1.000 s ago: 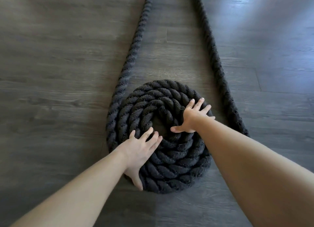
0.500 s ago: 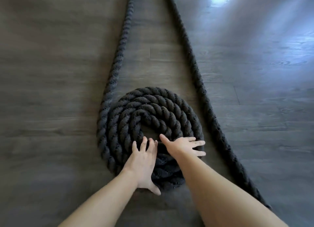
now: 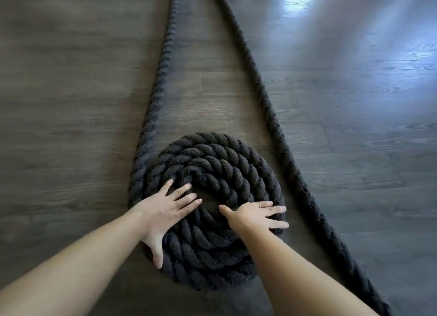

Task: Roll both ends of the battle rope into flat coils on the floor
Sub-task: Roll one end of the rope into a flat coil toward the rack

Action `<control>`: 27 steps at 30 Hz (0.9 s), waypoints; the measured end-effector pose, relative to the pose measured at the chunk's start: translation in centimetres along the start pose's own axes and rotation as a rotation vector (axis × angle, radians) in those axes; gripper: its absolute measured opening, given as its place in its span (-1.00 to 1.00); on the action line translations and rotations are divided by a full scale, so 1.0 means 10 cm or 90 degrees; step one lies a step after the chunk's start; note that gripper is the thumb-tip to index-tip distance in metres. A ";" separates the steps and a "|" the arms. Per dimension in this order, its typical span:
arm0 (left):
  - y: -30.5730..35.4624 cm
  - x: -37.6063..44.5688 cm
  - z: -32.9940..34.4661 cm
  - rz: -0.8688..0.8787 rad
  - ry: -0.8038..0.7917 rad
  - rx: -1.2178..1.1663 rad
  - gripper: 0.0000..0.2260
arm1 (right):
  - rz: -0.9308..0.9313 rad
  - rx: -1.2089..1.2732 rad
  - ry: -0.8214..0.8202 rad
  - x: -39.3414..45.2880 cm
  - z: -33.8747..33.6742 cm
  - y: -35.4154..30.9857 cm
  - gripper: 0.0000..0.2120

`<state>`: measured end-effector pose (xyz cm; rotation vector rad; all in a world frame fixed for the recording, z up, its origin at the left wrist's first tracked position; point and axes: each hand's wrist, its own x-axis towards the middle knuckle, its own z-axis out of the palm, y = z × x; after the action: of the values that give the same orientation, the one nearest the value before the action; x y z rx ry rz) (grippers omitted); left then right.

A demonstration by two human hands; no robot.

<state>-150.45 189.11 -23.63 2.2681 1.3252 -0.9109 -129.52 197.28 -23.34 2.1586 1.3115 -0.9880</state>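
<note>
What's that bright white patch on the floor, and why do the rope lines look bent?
Head view: the patch is glare on the glossy floor, top right, blown out to white. Head view: the wide-angle lens bows the straight rope and stretches the forearms near the bottom edge. Head view: the coil looks soft, its dark strands losing detail.

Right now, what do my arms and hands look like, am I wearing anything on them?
Both forearms are bare as far as the picture shows: no sleeves, gloves, watch or wristbands. The left hand shows a faint mark on one finger that could be a thin ring, and the right hand shows a similar one; too small to be sure. Nails are short and unpainted.
</note>
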 end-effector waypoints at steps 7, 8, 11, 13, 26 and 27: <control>0.07 0.01 -0.06 -0.052 -0.012 -0.022 0.48 | -0.039 -0.067 0.016 0.13 -0.10 -0.13 0.41; 0.08 0.02 -0.07 -0.059 -0.014 -0.024 0.48 | -0.043 -0.079 0.019 0.15 -0.11 -0.15 0.41; 0.10 0.05 -0.09 -0.080 -0.007 -0.034 0.49 | -0.049 -0.098 0.023 0.21 -0.16 -0.22 0.41; 0.10 0.07 -0.10 -0.093 -0.004 -0.033 0.49 | -0.058 -0.108 0.028 0.24 -0.21 -0.27 0.41; 0.13 0.28 -0.30 -0.184 -0.018 -0.087 0.50 | -0.142 -0.209 0.028 0.54 -0.54 -0.66 0.45; 0.13 0.30 -0.32 -0.192 -0.017 -0.092 0.50 | -0.150 -0.217 0.027 0.56 -0.57 -0.69 0.45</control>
<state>-147.11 192.25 -23.36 1.9748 1.6927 -0.9028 -131.96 207.58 -23.75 1.8074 1.6503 -0.7381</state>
